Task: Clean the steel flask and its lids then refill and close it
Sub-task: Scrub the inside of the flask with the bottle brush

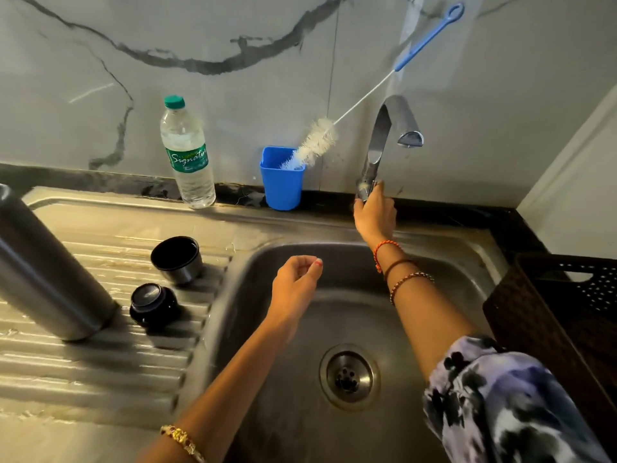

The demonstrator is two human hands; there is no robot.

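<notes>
While the steel flask [50, 272] stands on the ridged draining board [100, 362] at the left of the sink, nobody is touching it. It looks tilted in the wide view, and its top goes out of the picture. Just beside its bottom end lies a small black inner lid [152, 304], with the knob side up. A little behind that sits the cup lid [177, 259], open side up, black inside and steel outside. The two lids are close together but not touching.

The left hand [295, 289] hangs in the air over the sink bowl [450, 285]. Its fingers are loosely curled and it holds nothing. The right hand [375, 215] reaches to the back of the sink, and its fingers are wrapped around the bottom part of the tap [384, 135]. No water can be seen coming out of the spout. The drain [349, 377] is at the bottom of the bowl.

Behind the draining board stands a plastic water bottle [187, 155] with a green cap. Near it is a blue cup [282, 183] with a long bottle brush [317, 142] leaning out of it against the marble wall [233, 45]. A dark basket [567, 312] sits at the right of the sink.
</notes>
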